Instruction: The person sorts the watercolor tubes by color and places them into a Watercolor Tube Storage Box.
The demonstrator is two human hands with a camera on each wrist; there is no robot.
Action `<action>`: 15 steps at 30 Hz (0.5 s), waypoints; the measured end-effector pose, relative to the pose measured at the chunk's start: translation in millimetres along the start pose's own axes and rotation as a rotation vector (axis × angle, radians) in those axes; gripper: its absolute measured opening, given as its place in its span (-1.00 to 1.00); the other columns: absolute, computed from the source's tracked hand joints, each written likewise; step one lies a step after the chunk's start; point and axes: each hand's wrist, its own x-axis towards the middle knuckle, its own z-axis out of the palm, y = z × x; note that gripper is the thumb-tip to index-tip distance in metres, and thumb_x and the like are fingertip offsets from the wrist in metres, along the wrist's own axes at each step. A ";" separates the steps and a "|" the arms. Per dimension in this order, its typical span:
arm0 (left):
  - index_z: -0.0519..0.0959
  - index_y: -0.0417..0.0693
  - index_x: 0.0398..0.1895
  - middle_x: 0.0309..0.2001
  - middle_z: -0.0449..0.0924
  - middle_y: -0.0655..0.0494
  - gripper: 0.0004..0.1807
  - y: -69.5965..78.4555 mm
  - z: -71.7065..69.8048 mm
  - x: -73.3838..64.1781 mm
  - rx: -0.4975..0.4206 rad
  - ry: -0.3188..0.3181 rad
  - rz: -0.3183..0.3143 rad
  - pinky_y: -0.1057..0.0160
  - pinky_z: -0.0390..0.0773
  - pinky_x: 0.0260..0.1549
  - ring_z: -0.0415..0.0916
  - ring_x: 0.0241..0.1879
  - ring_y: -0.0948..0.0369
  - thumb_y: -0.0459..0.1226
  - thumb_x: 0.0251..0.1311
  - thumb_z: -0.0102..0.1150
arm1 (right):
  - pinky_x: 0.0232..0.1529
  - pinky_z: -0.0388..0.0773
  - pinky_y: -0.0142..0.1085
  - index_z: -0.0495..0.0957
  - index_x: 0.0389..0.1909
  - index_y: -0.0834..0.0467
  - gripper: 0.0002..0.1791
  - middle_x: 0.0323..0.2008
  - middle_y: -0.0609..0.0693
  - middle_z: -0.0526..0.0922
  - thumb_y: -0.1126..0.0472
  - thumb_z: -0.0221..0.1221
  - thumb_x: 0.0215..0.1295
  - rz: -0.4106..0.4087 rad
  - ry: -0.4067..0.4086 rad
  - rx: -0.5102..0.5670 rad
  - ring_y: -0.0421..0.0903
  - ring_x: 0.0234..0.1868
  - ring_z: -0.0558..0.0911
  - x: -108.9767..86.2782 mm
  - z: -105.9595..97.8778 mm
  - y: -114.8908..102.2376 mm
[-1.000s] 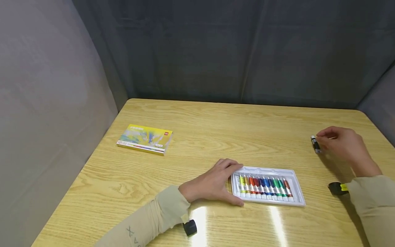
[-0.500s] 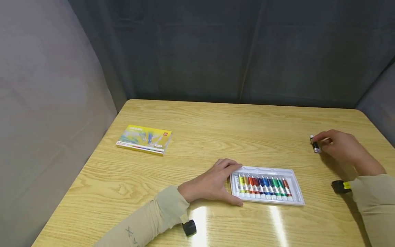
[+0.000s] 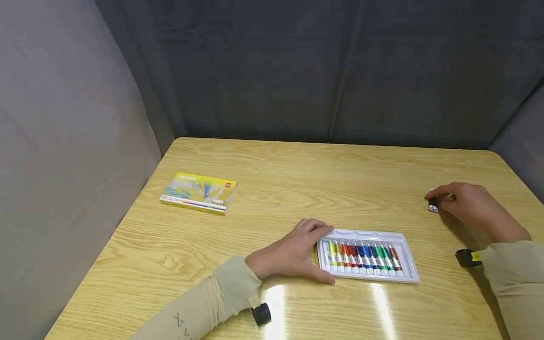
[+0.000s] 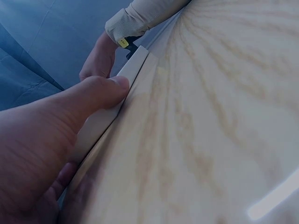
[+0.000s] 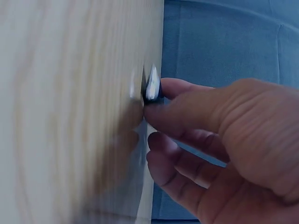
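My left hand (image 3: 295,252) grips the left end of a white plastic tray (image 3: 410,259), thumb at the near edge and fingers at the far one. Inside the tray lies a row of several coloured paint tubes (image 3: 365,259), running from yellow through red and blue to green and brown. Farther right, my right hand (image 3: 471,208) pinches a small black-and-white paint tube (image 3: 433,206) between thumb and forefinger, close to the tabletop. In the right wrist view the silvery end of this paint tube (image 5: 153,85) shows past the thumb; the rest is hidden by the fingers.
A yellow paint box (image 3: 199,191) lies flat on the wooden table (image 3: 297,184) at the far left. Grey cloth walls (image 3: 272,71) stand behind the table and at its sides.
My right hand has reached slightly left over the black paint tube, and its forefinger and thumb have closed on it. The left hand and the tray have stayed put.
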 end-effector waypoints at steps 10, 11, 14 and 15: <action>0.15 0.05 0.64 0.52 0.23 0.14 0.21 0.8 0.2 -0.6 -0.004 -0.003 -0.010 0.22 0.39 0.47 0.18 0.47 0.22 0.30 -0.02 0.48 | -0.23 0.54 -0.04 0.72 0.00 0.32 -0.71 -0.21 0.26 0.67 0.26 0.28 0.34 -0.065 0.027 -0.073 0.11 -0.22 0.61 -3.1 -1.4 -11.7; 0.15 0.05 0.64 0.52 0.23 0.14 0.21 1.0 0.2 -0.7 -0.005 -0.004 -0.012 0.22 0.39 0.47 0.18 0.48 0.22 0.30 -0.02 0.48 | -0.23 0.54 -0.04 0.72 -0.02 0.32 -0.72 -0.20 0.27 0.66 0.26 0.29 0.33 -0.065 0.034 -0.075 0.11 -0.23 0.61 -3.4 -0.9 -12.5; 0.15 0.05 0.64 0.52 0.22 0.14 0.21 1.4 0.3 -0.5 -0.005 -0.006 -0.014 0.22 0.38 0.48 0.18 0.48 0.21 0.30 -0.02 0.48 | -0.16 0.59 0.11 0.72 -0.04 0.34 -0.72 -0.17 0.30 0.70 0.25 0.30 0.33 -0.059 0.045 -0.075 0.17 -0.19 0.66 -4.5 0.4 -14.7; 0.15 0.05 0.64 0.52 0.22 0.14 0.21 1.6 0.3 -0.5 -0.004 -0.006 -0.014 0.22 0.38 0.48 0.18 0.48 0.21 0.30 -0.02 0.48 | -0.15 0.59 0.15 0.72 -0.04 0.36 -0.72 -0.18 0.29 0.71 0.25 0.30 0.34 -0.057 0.046 -0.075 0.19 -0.19 0.67 -4.8 0.6 -15.1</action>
